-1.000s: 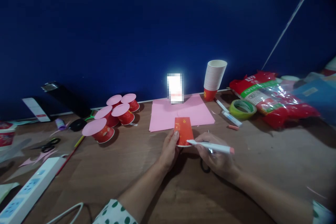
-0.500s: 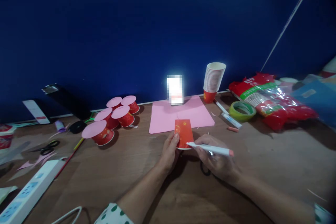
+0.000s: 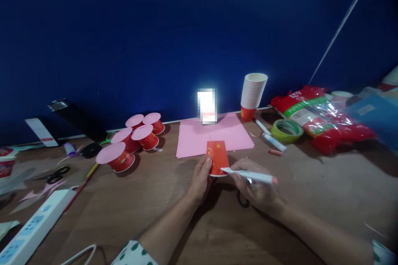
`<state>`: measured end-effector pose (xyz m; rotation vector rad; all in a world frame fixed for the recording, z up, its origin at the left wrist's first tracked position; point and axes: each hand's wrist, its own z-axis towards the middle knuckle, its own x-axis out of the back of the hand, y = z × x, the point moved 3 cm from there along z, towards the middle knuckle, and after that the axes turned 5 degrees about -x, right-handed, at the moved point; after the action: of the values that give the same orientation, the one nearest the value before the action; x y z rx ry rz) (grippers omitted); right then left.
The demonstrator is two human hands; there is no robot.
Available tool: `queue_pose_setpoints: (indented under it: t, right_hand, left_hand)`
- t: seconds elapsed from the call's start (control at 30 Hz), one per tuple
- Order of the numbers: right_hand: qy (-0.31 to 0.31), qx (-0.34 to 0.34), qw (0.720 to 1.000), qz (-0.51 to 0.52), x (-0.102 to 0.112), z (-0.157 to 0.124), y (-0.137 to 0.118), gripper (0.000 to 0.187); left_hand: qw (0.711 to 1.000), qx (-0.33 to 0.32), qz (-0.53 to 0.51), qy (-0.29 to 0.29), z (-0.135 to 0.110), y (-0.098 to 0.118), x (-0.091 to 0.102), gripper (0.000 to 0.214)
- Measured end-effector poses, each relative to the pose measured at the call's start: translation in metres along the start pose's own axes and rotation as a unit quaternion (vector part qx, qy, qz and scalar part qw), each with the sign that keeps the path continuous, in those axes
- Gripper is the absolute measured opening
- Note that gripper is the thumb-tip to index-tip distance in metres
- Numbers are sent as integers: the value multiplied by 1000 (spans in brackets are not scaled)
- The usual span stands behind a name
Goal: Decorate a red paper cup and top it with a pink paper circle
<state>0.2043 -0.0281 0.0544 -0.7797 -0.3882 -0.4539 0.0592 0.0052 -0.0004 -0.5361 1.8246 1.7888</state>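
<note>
My left hand (image 3: 200, 178) is closed round a red paper cup (image 3: 218, 153), upside down with its white rim toward me. My right hand (image 3: 256, 186) grips a white marker (image 3: 251, 174) with a pinkish-red end. The marker's pale tip meets the cup's side near the rim, or lies very close to it. Beneath the right hand shows a black loop (image 3: 242, 199), like a scissors handle; whether it is held or lies on the table I cannot tell. Behind the cup lie pink paper sheets (image 3: 230, 130).
Left stand several upturned red cups topped with pink discs (image 3: 111, 153), near black scissors (image 3: 56, 174) and a power strip (image 3: 34, 225). At the right are stacked paper cups (image 3: 253, 95), green tape (image 3: 286, 131), another marker (image 3: 274, 142) and a red plastic bag (image 3: 323, 118). A blue wall rises behind.
Almost nothing differs. The view has shifted very slightly; both hands, the cup and the marker keep the same positions relative to each other.
</note>
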Motion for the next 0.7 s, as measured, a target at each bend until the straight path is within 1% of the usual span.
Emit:
queue_pose_setpoints:
  t: [0.43,0.57,0.7]
  right_hand:
    - [7,16,1000,12,0,1,2,7]
    - [3,9,1000,-4,-1,0,3,8]
    - [9,12,1000,-9,0,1,0,9]
  left_hand:
    - [1000,8,-1,8,-2,3,-4,29]
    - [1000,18,6,0,-2,2,-3,32]
    - [1000,10,9,3,-1,1,-2,32]
